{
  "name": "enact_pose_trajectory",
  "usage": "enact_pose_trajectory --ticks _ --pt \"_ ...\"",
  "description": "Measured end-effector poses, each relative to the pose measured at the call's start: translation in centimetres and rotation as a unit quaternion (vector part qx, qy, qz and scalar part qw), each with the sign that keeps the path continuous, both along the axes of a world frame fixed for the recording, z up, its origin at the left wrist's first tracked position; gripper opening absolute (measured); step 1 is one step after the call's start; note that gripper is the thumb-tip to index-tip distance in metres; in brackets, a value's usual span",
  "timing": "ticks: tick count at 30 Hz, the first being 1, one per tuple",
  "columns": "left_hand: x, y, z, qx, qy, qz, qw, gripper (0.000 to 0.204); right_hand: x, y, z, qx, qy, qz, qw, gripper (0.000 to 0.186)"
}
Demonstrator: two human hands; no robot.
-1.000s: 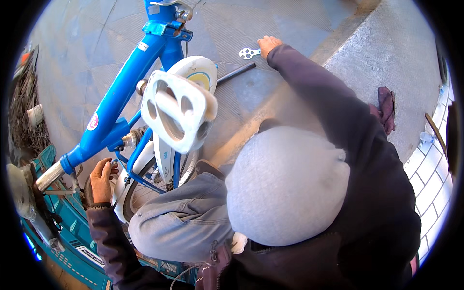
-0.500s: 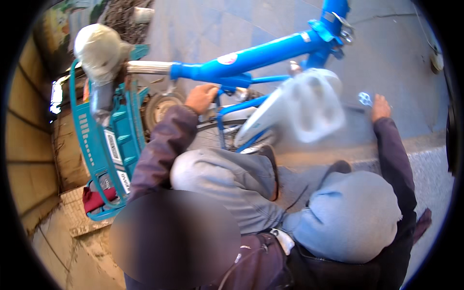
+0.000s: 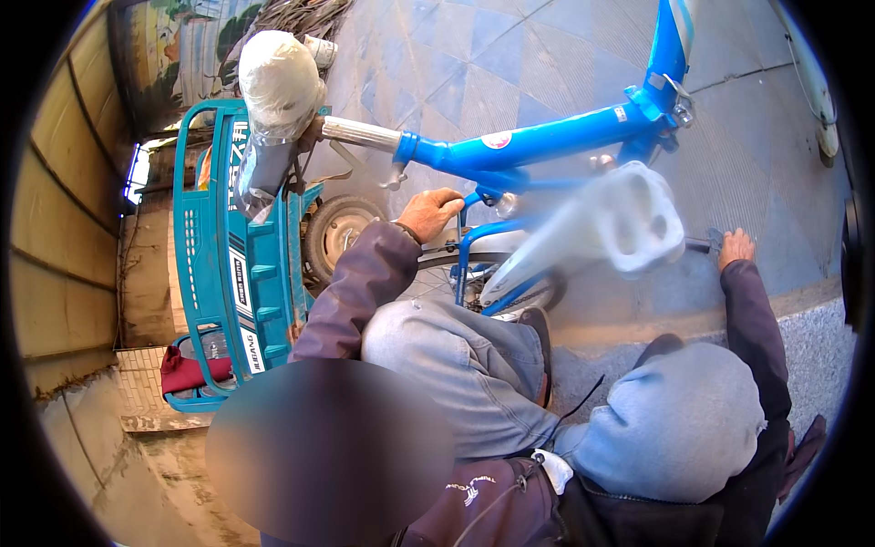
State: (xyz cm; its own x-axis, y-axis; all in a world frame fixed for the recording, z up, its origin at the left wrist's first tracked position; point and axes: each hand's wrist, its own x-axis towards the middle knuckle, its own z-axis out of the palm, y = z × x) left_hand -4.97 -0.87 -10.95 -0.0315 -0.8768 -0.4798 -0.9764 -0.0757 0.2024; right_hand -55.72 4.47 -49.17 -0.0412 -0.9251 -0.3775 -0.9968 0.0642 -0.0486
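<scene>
A blue bicycle frame (image 3: 538, 132) crosses the upper middle, with a white pedal (image 3: 638, 219), blurred, in front of its lower tubes. My left hand (image 3: 430, 214) has its fingers curled over a blue tube beside the rear wheel's upper part. My right hand (image 3: 736, 246) reaches down to the tiled floor at the far right, fingers bent beside the end of a dark metal bar (image 3: 697, 245); what is under the fingertips is too small to make out. A seat (image 3: 278, 77) wrapped in clear plastic is at the frame's left end.
A teal cargo carrier (image 3: 264, 301) and a small wheel (image 3: 333, 232) stand at the left, with a red bag (image 3: 187, 369) behind. Dry sticks (image 3: 287, 18) lie at the top. A granite step (image 3: 802, 356) runs along the right; a dark cloth (image 3: 802, 451) lies there.
The view has swung left, bringing the teal carrier further in. My left hand has moved up onto the frame. The silver multi-hole wrench at my right hand no longer shows clearly.
</scene>
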Motion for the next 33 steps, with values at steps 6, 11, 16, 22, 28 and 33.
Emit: enact_pose_trajectory --ticks 6,11,16,22,28,33 --pt "3.2 0.8 0.2 -0.063 0.012 0.080 0.995 0.032 0.9 0.3 -1.0 0.108 -0.108 -0.027 0.988 0.020" --pt "2.4 -1.7 1.8 -0.146 0.269 0.288 0.907 0.022 -7.8 -1.0 -5.3 0.063 -0.283 -0.190 0.938 0.017" --pt "3.2 -2.5 4.0 -0.193 0.499 0.269 0.801 0.034 -8.1 -4.6 15.3 -0.054 -0.592 -0.336 0.731 0.019" --pt "0.2 -5.1 5.5 -0.165 0.665 0.214 0.697 0.050 -1.4 -8.5 41.4 -0.138 -0.465 -0.075 0.871 0.038" --pt "-0.2 -5.4 6.2 -0.165 0.723 0.163 0.651 0.056 16.0 -11.9 54.3 0.098 -0.507 0.097 0.851 0.021" --pt "-1.2 -5.4 7.2 -0.180 0.794 0.172 0.555 0.052 23.0 -12.6 55.0 0.165 -0.556 0.243 0.778 0.027"
